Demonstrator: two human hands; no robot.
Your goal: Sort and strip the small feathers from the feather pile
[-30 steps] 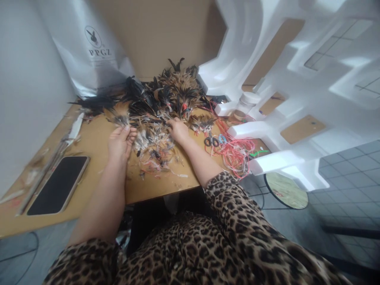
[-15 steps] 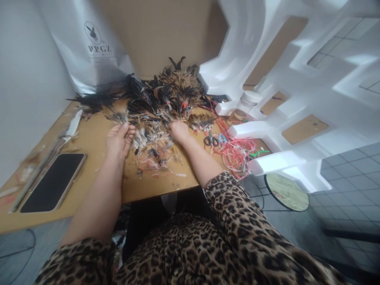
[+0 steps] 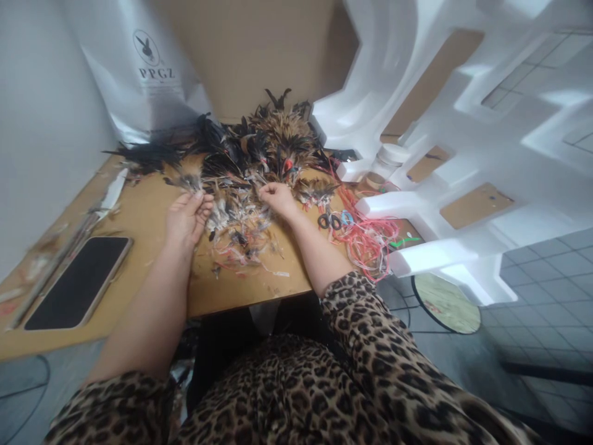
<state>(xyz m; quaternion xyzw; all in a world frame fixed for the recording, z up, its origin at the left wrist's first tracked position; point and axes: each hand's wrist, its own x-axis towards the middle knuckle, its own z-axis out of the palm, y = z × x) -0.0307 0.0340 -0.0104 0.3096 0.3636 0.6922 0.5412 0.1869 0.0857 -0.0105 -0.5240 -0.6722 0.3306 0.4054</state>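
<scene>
My left hand point(image 3: 188, 213) pinches a small bunch of grey-brown feathers point(image 3: 189, 182), whose tips point up and to the left. Closed at the fingertips, my right hand point(image 3: 278, 199) is at the right edge of the loose feather pile point(image 3: 238, 210); whatever it grips is too small to make out. Behind both hands lie dark feathers point(image 3: 222, 165) and a tall brown feather bundle point(image 3: 285, 133) with a red spot low on it. Short feather bunches point(image 3: 316, 190) lie to the right of my right hand.
A phone point(image 3: 78, 283) lies at the left of the table point(image 3: 152, 247). On the right are black-handled scissors point(image 3: 329, 221), tangled pink string point(image 3: 370, 241), a lidded jar point(image 3: 389, 157) and large white foam point(image 3: 435, 253). A silver bag point(image 3: 157, 99) stands behind.
My right hand has moved slightly up and to the left, its fingers a little more raised. My left hand has hardly moved and still pinches the feather bunch.
</scene>
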